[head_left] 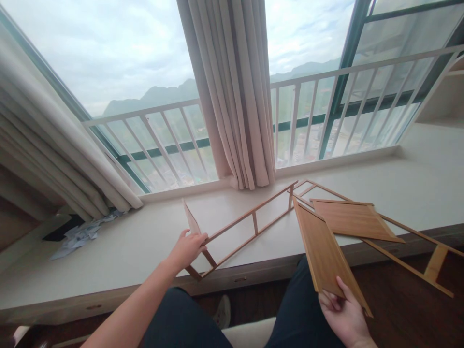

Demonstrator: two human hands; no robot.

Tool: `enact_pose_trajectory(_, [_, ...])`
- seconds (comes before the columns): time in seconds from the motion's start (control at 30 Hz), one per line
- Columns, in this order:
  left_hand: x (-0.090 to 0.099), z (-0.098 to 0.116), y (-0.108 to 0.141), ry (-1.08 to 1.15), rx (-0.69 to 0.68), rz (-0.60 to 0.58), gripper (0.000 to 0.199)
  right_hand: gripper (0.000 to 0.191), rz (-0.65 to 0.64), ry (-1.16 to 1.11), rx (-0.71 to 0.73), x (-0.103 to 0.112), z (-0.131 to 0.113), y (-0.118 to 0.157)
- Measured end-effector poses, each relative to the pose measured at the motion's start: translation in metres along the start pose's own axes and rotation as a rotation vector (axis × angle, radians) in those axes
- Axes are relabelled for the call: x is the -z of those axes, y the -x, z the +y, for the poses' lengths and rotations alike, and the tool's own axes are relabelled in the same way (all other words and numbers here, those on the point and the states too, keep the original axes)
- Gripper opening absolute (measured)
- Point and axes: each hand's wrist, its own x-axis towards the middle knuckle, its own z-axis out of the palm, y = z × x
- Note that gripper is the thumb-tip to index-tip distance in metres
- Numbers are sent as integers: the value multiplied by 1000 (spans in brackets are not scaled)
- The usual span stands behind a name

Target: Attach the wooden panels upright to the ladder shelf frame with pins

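Note:
My left hand (189, 247) is closed on the near left end of a ladder-like wooden frame (255, 223), which leans across the white ledge. Beside that hand a thin pale panel (191, 218) stands on edge. In my right hand (342, 309) is a brown wooden panel (326, 251), gripped at its lower end and tilted over my knee. Behind it, a second wooden panel (355, 218) lies on another wooden frame (413, 231), whose right end sticks out past the ledge.
The white ledge (145, 246) runs below windows with a white railing (311, 79). Curtains hang at the middle (235, 96) and left (65, 125). Crumpled papers (81, 234) lie at the ledge's left. My legs are below the ledge's edge, near a shoe (223, 311).

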Motion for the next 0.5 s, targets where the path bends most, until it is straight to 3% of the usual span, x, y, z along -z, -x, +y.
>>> enact_pose_trajectory(0.17, [-4,-27,-1,50,37,49,12,41,-36,58,10,1,1,1])
enact_pose_trajectory(0.37, [-9,-58,-2,88,92,63,18,38,38,-3,9,-5,1,7])
enact_pose_trajectory(0.5, [-12,-74,4,104,116,60,22,41,21,29,14,-7,1,7])
